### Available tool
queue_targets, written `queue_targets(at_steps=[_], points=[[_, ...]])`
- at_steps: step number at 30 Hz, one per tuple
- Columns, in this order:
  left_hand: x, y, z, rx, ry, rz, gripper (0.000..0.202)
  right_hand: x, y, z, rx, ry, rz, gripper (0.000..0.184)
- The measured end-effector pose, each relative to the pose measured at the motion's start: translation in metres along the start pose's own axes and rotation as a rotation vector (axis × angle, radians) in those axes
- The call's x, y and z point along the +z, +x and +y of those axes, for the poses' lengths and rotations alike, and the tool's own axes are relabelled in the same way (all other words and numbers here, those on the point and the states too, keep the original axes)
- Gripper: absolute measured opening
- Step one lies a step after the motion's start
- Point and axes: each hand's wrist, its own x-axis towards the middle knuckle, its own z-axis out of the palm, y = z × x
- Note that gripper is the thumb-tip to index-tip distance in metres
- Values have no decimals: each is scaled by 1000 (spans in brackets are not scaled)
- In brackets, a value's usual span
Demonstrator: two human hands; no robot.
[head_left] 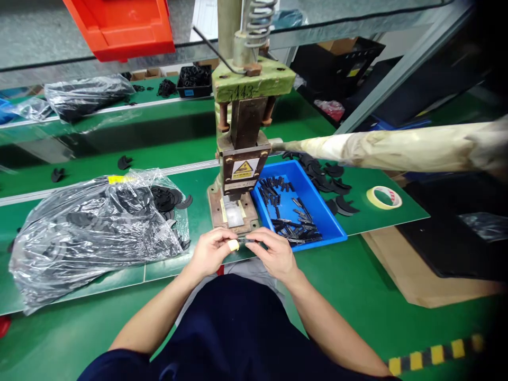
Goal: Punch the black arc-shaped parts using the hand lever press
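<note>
Together | left hand [212,250], right hand [277,255]: pinched | gripping thin dark part [246,241]

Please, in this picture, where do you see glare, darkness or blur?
In the head view, glare streaks the plastic bag; in the head view, black shading fills the right corners and the striped tape looks soft; in the head view, the thin dark part between left hand and right hand shows little detail.

The left hand [211,252] and right hand [277,255] hold a dark part [244,241] before the press [246,124], which stands between a bag [93,233], left, and a tray [326,239], right.
</note>
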Motion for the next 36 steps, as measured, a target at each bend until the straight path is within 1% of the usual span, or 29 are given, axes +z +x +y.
queue_targets(at_steps=[7, 10, 17, 22, 26, 28, 29, 32, 34, 36], points=[[-2, -2, 6, 136, 161, -17, 19, 4, -10, 2, 60, 10, 47, 10], [-2, -2, 9, 171, 212, -17, 17, 6, -13, 4, 75, 14, 57, 10], [-3, -1, 8, 248, 250, -14, 13, 7, -14, 5, 104, 31, 56, 8], [-4, -1, 5, 325, 286, -1, 11, 8, -13, 9, 150, 55, 24, 7], [-7, 2, 5, 388, 328, -81, 12, 10, -11, 15, 217, 70, -16, 11], [-11, 8, 3, 376, 391, -103, 14, 10, -9, 18, 256, 79, -41, 15], [-13, 13, 1, 357, 434, -88, 14, 10, -8, 19, 274, 84, -52, 17], [-24, 35, -9, 304, 582, 27, 16, 3, -7, 18, 306, 97, -79, 19], [-33, 53, -18, 307, 672, 96, 17, -6, -7, 14, 308, 96, -93, 16], [-41, 69, -28, 336, 746, 113, 18, -15, -7, 9, 299, 97, -108, 13]])
